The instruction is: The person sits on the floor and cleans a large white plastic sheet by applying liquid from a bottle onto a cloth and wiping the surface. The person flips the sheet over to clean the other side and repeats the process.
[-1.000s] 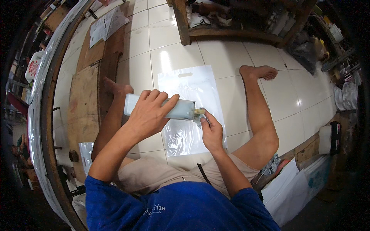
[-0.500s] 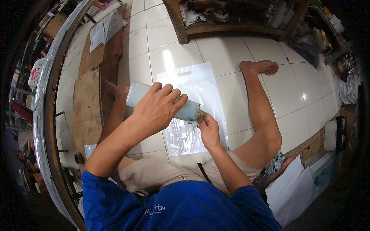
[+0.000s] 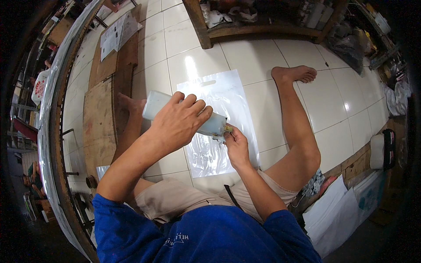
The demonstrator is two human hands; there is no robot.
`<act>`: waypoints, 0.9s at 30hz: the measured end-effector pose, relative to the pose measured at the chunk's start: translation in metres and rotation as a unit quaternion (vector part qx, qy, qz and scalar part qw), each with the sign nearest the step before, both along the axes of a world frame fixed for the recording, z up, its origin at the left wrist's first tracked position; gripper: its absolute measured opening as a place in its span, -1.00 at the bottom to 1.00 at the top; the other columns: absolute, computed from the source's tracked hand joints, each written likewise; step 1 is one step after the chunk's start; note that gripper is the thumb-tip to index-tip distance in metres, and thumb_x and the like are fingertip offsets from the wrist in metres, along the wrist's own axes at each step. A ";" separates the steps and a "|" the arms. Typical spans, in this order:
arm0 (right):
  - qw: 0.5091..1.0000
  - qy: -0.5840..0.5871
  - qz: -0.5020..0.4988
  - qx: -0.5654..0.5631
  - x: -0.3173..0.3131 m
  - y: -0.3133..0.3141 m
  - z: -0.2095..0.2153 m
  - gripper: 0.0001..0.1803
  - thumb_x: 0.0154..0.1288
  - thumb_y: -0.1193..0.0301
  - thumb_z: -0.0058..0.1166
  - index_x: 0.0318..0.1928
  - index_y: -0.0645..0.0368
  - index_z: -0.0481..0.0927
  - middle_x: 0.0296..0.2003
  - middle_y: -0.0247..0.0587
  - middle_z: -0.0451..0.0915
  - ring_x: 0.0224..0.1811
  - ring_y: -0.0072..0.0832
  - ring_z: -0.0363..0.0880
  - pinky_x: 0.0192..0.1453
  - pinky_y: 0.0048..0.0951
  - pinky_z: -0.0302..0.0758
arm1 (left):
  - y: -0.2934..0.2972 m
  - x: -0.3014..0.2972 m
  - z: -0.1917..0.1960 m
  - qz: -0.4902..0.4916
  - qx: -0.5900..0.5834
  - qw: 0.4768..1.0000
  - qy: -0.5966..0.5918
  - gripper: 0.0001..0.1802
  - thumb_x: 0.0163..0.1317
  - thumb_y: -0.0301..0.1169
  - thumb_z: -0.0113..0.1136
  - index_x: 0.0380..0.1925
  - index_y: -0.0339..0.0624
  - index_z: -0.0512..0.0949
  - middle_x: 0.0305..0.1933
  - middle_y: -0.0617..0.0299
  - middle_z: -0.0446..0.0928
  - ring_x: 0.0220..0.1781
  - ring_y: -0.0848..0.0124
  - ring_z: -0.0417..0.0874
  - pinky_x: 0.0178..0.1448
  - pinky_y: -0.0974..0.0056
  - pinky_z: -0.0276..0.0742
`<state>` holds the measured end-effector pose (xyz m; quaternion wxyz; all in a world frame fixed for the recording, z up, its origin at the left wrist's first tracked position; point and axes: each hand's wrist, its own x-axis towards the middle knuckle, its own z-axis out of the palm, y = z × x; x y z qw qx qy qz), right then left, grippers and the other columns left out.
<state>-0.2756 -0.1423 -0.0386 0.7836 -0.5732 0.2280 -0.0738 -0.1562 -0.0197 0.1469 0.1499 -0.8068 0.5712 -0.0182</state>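
Note:
My left hand (image 3: pixel 182 120) is wrapped round a pale, translucent bottle-like container (image 3: pixel 157 104), held tilted with its right end lower. At that lower end my right hand (image 3: pixel 237 148) pinches a small yellowish-green piece (image 3: pixel 228 129), which looks like a cap or nozzle; the fingers partly hide it. Dark smudges mark the container near this end. Under both hands a shiny white plastic bag (image 3: pixel 237 101) lies flat on the tiles between my legs, its cut-out handle at the far edge. Part of the bag is hidden behind the hands and the container.
Wooden boards (image 3: pixel 103 109) lie along the left, with a clear printed sheet (image 3: pixel 117 37) on top. A wooden rack (image 3: pixel 263 31) stands at the far side. White sheets (image 3: pixel 329 215) lean at the lower right. A long table edge (image 3: pixel 55 118) runs down the left.
Both hands keep their hold, and the container stays at nearly the same tilt. The small yellowish-green piece has shifted slightly between my right fingers. The whole view has moved a little.

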 end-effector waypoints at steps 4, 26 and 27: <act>1.000 0.006 0.000 0.012 0.002 0.000 0.001 -0.63 0.42 0.55 -0.10 0.18 0.35 0.51 -0.05 -0.12 0.65 -0.03 -0.52 0.57 0.10 -0.51 0.46 | 0.002 0.002 -0.003 0.005 0.003 1.000 0.001 -0.45 0.01 -0.36 0.30 0.10 -0.09 0.51 -0.13 0.25 0.53 -0.02 0.32 0.53 0.12 0.16 0.37; 0.983 -0.020 -0.008 0.184 0.077 -0.080 0.015 -0.56 0.41 0.57 -0.02 0.28 0.26 0.35 -0.01 -0.18 0.53 -0.02 -0.49 0.51 0.08 -0.40 0.47 | -0.017 0.205 -0.188 0.234 -0.569 0.611 0.499 -0.39 0.27 -0.52 0.22 0.26 -0.29 0.18 0.25 0.03 0.39 0.35 0.28 0.37 0.42 0.22 0.28; 0.984 0.008 -0.006 0.178 0.074 -0.081 0.016 -0.54 0.38 0.59 0.01 0.28 0.27 0.36 -0.01 -0.17 0.53 -0.03 -0.49 0.52 0.05 -0.42 0.48 | -0.025 0.222 -0.196 0.238 -0.586 0.597 0.494 -0.39 0.27 -0.53 0.22 0.27 -0.26 0.17 0.27 0.07 0.37 0.36 0.29 0.37 0.43 0.21 0.31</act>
